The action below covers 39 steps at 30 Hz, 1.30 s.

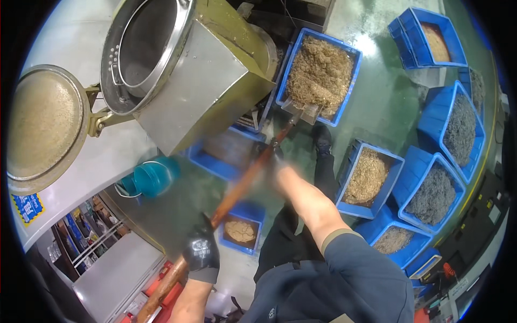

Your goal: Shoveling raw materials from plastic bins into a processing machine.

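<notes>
A shovel with a long reddish-brown wooden handle slants across the view from lower left to upper middle. My left hand, in a black glove, is closed round the lower part of the handle. Farther up, my right hand, also in a dark glove and slightly blurred, grips the shaft near the blade. The metal blade rests at the near edge of a blue crate, touching a heap of tan, shaving-like material that fills it.
A machine with an open round drum stands at upper left, its round lid swung aside. A teal bucket sits below it. Blue crates of golden and grey material stand at right; a small blue crate is near my feet.
</notes>
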Each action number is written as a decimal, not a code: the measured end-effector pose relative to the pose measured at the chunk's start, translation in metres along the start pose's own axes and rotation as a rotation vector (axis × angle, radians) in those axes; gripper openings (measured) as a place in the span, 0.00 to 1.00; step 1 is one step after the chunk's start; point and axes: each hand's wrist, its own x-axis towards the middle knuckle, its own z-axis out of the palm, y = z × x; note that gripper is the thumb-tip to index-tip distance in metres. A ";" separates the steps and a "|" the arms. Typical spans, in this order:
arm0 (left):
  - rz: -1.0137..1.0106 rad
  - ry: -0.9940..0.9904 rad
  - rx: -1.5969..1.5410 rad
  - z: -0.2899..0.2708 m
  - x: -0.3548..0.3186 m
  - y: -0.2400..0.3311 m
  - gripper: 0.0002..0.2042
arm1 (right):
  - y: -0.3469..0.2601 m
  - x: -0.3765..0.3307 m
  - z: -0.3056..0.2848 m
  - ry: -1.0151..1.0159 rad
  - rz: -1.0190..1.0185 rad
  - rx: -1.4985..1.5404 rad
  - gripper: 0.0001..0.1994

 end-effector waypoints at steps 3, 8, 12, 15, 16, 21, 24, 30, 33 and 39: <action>0.020 -0.174 -0.203 0.023 -0.002 0.019 0.28 | -0.017 0.015 -0.014 0.056 -0.017 -0.006 0.31; -0.089 -0.373 -0.273 0.016 0.000 0.052 0.26 | -0.049 0.048 -0.030 0.274 -0.080 -0.065 0.17; 0.021 -0.143 -0.373 0.005 -0.001 0.067 0.28 | -0.103 0.051 -0.073 0.060 -0.289 -0.125 0.08; -0.101 -0.308 -0.166 0.002 -0.041 0.052 0.23 | -0.014 0.015 -0.064 -0.073 -0.092 -0.328 0.06; -0.091 -0.274 -0.188 0.016 -0.031 0.068 0.18 | -0.043 0.018 -0.058 -0.066 -0.140 -0.337 0.06; -0.244 -0.396 -0.307 0.058 -0.073 0.066 0.25 | 0.002 -0.018 -0.031 0.147 -0.127 -0.261 0.07; -0.106 -0.346 -0.444 0.034 -0.041 0.081 0.26 | -0.052 -0.003 -0.074 0.152 -0.117 0.015 0.06; -0.106 -0.297 -0.791 0.028 -0.023 0.096 0.20 | -0.097 0.002 -0.080 0.092 -0.304 -0.316 0.04; -0.242 -0.626 -0.814 0.018 -0.092 0.061 0.16 | -0.060 -0.053 -0.042 0.194 -0.025 -0.227 0.04; -0.378 -0.869 -0.767 0.010 -0.099 0.046 0.19 | -0.062 -0.061 -0.058 0.182 0.005 -0.246 0.05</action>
